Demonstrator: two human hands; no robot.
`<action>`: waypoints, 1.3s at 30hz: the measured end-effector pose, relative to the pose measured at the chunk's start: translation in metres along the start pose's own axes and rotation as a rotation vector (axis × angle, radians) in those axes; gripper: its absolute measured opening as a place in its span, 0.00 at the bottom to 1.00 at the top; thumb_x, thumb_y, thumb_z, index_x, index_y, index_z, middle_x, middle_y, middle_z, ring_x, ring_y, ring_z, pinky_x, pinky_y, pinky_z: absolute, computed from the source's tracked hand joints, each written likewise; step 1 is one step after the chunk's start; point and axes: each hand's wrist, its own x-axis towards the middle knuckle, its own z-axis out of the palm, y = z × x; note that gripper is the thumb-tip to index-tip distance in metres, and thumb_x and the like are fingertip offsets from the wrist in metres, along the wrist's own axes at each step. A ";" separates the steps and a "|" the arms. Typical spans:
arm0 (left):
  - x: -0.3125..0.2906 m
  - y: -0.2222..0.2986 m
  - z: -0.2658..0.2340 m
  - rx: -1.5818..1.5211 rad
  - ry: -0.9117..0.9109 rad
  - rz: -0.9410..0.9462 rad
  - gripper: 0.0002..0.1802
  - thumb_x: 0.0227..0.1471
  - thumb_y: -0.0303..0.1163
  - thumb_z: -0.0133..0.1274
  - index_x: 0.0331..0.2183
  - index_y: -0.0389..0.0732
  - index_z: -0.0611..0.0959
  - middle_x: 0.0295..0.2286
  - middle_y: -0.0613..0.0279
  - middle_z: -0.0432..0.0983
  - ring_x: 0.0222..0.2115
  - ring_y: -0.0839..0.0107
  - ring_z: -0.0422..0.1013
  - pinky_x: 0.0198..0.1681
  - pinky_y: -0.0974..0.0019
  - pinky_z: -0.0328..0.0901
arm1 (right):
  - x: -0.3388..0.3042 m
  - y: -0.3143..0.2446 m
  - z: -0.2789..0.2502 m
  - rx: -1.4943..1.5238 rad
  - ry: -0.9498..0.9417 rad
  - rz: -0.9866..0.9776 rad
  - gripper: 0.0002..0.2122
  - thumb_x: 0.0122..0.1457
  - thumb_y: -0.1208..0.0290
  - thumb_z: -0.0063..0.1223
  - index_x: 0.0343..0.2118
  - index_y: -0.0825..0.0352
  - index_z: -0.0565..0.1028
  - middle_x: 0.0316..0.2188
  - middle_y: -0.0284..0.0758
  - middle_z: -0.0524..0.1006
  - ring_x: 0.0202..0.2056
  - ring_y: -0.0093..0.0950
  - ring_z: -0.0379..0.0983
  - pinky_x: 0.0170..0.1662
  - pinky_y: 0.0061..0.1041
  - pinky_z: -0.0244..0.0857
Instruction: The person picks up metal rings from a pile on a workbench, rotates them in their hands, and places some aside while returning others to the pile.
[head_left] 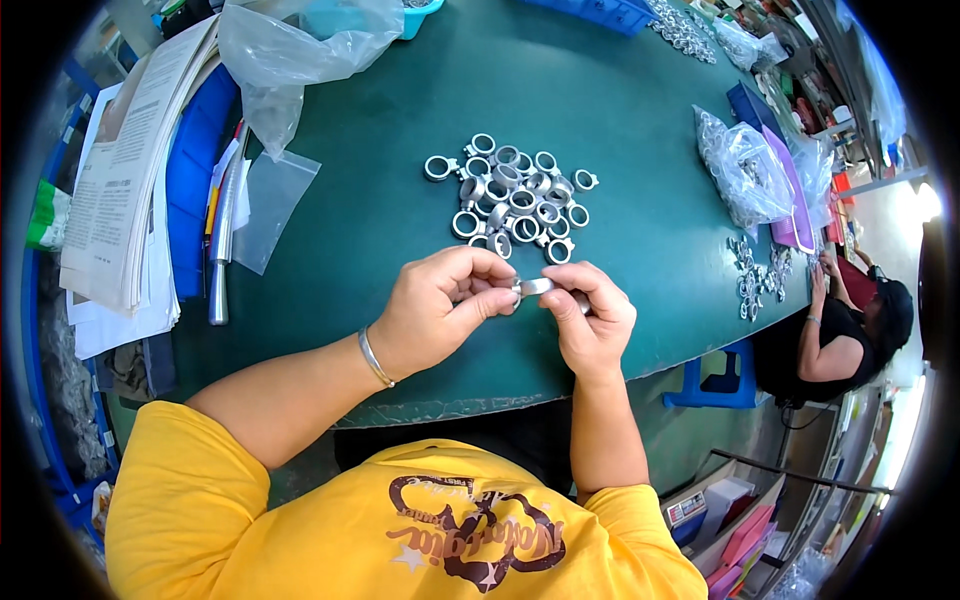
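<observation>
My left hand and my right hand meet near the table's front edge, both closed in a pinch. Between their fingertips is a silver metal ring clamp, seen edge-on and gripped from both sides. A bit more shiny metal shows by my right fingers; I cannot tell whether it is a second clamp. Just beyond my hands lies a loose heap of similar metal ring clamps, round bands with small lugs, some overlapping.
The green tabletop carries papers, a blue bin and plastic bags at left. At right are a bag of parts, a purple tray and small metal parts. Another person sits beyond a blue stool.
</observation>
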 end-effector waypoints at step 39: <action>0.003 0.002 -0.004 0.199 0.097 0.199 0.14 0.45 0.14 0.55 0.36 0.35 0.73 0.34 0.62 0.68 0.32 0.77 0.69 0.37 0.76 0.66 | 0.015 0.009 -0.039 1.002 0.159 0.350 0.04 0.56 0.75 0.49 0.33 0.69 0.73 0.23 0.37 0.72 0.24 0.26 0.69 0.17 0.13 0.56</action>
